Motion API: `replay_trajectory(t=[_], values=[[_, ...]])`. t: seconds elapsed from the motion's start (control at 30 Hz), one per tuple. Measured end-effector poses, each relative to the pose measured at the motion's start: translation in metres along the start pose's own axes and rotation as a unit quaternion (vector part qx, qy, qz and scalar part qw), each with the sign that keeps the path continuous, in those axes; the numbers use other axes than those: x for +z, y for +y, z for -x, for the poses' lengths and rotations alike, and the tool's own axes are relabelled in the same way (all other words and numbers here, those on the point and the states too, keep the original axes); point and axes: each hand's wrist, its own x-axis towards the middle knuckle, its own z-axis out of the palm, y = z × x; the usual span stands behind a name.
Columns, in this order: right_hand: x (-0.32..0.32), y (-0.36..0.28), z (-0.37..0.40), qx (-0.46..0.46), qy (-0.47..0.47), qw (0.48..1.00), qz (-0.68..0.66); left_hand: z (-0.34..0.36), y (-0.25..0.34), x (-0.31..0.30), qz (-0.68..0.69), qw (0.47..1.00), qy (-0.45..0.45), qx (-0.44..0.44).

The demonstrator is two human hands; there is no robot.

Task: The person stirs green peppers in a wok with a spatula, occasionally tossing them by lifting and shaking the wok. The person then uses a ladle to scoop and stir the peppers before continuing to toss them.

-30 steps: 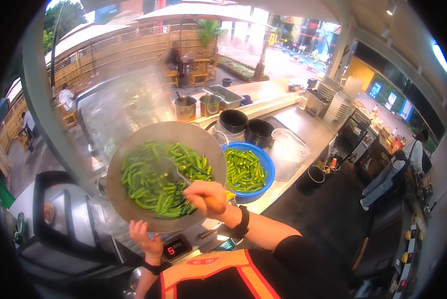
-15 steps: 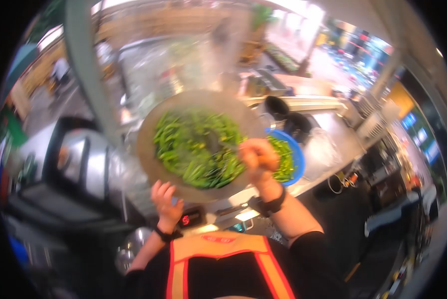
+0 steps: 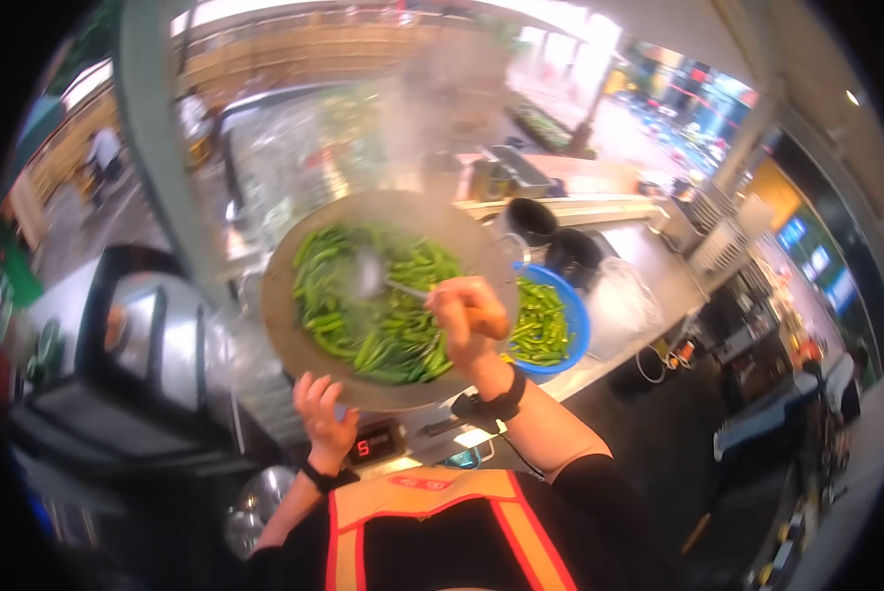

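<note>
A wide wok (image 3: 481, 266) full of green peppers (image 3: 378, 340) stands in front of me, steam rising from it. My right hand (image 3: 469, 313) is closed around the thin handle of a ladle (image 3: 371, 274), whose rounded head is blurred over the peppers by motion and steam. At the wok's near left rim, my left hand (image 3: 326, 416) has its fingers curled over the edge. A small bluish patch shows beside its thumb, too small to name.
Right of the wok sits a blue basin (image 3: 582, 320) of more green peppers. Dark pots (image 3: 531, 222) and a clear plastic bag (image 3: 624, 295) stand behind it on the metal counter. A red digit display (image 3: 376, 446) is below the wok. Stacked dishes (image 3: 720, 241) are farther right.
My right hand has moved left and slightly down. The ladle's head now shows over the left-centre of the peppers. My left hand stays at the rim while the view shifts slightly.
</note>
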Motion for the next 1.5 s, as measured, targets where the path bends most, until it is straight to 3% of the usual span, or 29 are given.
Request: replay_trajectory(t=[0.03, 0.07, 0.2, 0.37, 0.5, 0.6, 0.67, 0.8, 0.87, 0.93, 1.03, 1.1, 1.13, 1.27, 1.33, 1.4, 1.47, 1.5], values=[[-0.002, -0.006, -0.003, 0.023, -0.026, 0.999, 0.006, -0.001, 0.000, -0.001, 0.014, 1.000, -0.002, -0.003], [-0.006, -0.014, -0.008, -0.062, -0.065, 0.996, -0.013, -0.001, 0.003, -0.002, 0.025, 1.000, -0.003, 0.008], [-0.018, -0.077, -0.013, -0.173, -0.335, 0.925, -0.037, -0.004, 0.005, -0.004, 0.025, 1.000, -0.012, -0.013], [-0.008, -0.043, 0.003, -0.151, -0.272, 0.950, -0.038, -0.006, 0.007, -0.006, 0.020, 1.000, -0.020, -0.011], [-0.019, -0.074, 0.000, -0.174, -0.188, 0.965, -0.051, -0.005, 0.005, -0.006, 0.020, 1.000, -0.016, -0.009], [-0.028, -0.099, 0.002, -0.126, -0.214, 0.965, -0.081, -0.005, 0.005, -0.004, 0.017, 1.000, -0.010, -0.007], [-0.024, -0.071, 0.007, -0.121, -0.179, 0.973, -0.082, -0.004, 0.005, -0.004, 0.012, 1.000, -0.008, -0.003], [-0.025, -0.065, 0.010, -0.098, -0.209, 0.970, -0.080, -0.004, 0.007, -0.005, 0.016, 1.000, -0.013, -0.010], [-0.025, -0.082, 0.014, -0.181, -0.211, 0.959, -0.055, -0.005, 0.006, -0.005, 0.014, 1.000, -0.015, -0.009], [-0.026, -0.101, 0.021, -0.200, -0.222, 0.947, -0.120, -0.005, 0.006, -0.005, 0.015, 1.000, -0.010, -0.008], [-0.022, -0.086, 0.026, -0.184, -0.222, 0.944, -0.159, -0.006, 0.006, -0.005, 0.021, 1.000, -0.009, -0.009], [-0.017, -0.056, 0.034, -0.096, -0.159, 0.969, -0.162, -0.006, 0.008, -0.008, 0.027, 1.000, -0.013, -0.008], [-0.018, -0.056, 0.031, -0.096, -0.159, 0.969, -0.162, -0.006, 0.008, -0.008, 0.027, 0.999, -0.015, -0.009], [-0.024, -0.081, 0.014, -0.136, -0.141, 0.972, -0.133, -0.006, 0.007, -0.007, 0.029, 0.999, -0.015, -0.011], [-0.030, -0.101, 0.007, -0.218, -0.235, 0.943, -0.091, -0.006, 0.006, -0.006, 0.031, 0.999, -0.015, -0.011], [-0.029, -0.072, 0.004, -0.242, -0.228, 0.941, -0.066, -0.006, 0.007, -0.007, 0.033, 0.999, -0.018, -0.011], [-0.027, -0.035, 0.006, -0.176, -0.226, 0.958, -0.026, -0.007, 0.008, -0.008, 0.027, 0.999, -0.019, -0.011], [-0.020, -0.034, 0.005, -0.202, -0.226, 0.953, -0.008, -0.007, 0.008, -0.007, 0.027, 0.999, -0.018, -0.012]])
